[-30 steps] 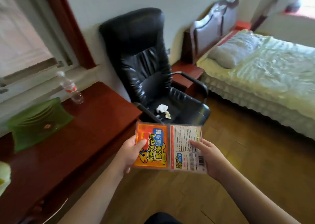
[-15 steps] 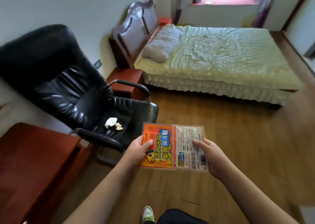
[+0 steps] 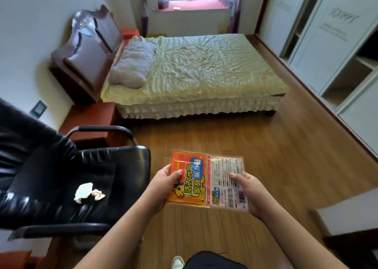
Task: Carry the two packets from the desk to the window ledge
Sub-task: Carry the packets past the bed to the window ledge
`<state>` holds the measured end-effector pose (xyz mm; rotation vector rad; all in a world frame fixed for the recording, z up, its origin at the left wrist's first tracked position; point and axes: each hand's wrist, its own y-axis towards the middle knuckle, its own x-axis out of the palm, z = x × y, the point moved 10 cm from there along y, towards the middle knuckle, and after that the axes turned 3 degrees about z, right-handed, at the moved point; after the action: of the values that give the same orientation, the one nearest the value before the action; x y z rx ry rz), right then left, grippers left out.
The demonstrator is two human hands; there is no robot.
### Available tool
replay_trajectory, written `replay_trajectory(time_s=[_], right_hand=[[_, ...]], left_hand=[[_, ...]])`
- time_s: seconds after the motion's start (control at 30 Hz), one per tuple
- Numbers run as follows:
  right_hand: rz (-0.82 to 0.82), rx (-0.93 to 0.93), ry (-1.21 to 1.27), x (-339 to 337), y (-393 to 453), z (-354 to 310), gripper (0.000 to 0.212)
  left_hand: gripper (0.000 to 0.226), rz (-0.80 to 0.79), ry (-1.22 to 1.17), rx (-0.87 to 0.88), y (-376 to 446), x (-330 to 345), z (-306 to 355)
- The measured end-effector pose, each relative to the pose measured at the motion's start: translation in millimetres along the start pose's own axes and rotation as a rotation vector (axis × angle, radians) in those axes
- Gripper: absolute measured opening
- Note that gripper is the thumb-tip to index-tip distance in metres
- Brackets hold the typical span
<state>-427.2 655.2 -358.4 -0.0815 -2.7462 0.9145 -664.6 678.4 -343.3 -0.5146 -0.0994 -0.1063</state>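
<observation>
I hold two flat packets side by side in front of me above the wooden floor. The orange packet [image 3: 189, 178] with yellow lettering is pinched at its left edge by my left hand [image 3: 161, 183]. The pale packet [image 3: 226, 183], showing printed text and a barcode, is gripped at its right edge by my right hand [image 3: 248, 191]. Their inner edges overlap slightly. A red window ledge [image 3: 194, 5] lies far ahead at the end of the room, beyond the bed, with a small object on it.
A black leather office chair [image 3: 67, 170] with crumpled paper on its seat stands at my left. A bed [image 3: 194, 72] with a pillow fills the middle, a red nightstand [image 3: 90, 117] beside it. White wardrobes [image 3: 331, 43] line the right wall. Wooden floor runs between bed and wardrobes.
My view has swung right, away from the desk and toward the bed and far window. The desk has left the frame. Both hands keep the same hold on the packets.
</observation>
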Motion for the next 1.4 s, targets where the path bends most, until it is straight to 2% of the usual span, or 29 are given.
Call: replay_trajectory(time_s=[0.3,0.6,1.0,1.4], right_hand=[[0.15,-0.057,0.129,-30.2,17.9,-24.4,0.022],[0.275,-0.133,0.235,-125.3,44.2,-70.6,0.02],[0.366,-0.173,0.25,-268.2,77.3,-153.6,0.019],[0.451,-0.178,0.313,-341.1,150.0,-221.6,0.02]], left_hand=[[0.02,-0.159,0.051,-0.01,70.2,33.5,30.8],[0.02,-0.289,0.14,-0.023,153.2,139.7,54.3],[0.02,-0.358,0.218,-0.031,244.9,295.7,98.1],[0.019,-0.391,0.194,-0.046,359.5,372.7,135.8]])
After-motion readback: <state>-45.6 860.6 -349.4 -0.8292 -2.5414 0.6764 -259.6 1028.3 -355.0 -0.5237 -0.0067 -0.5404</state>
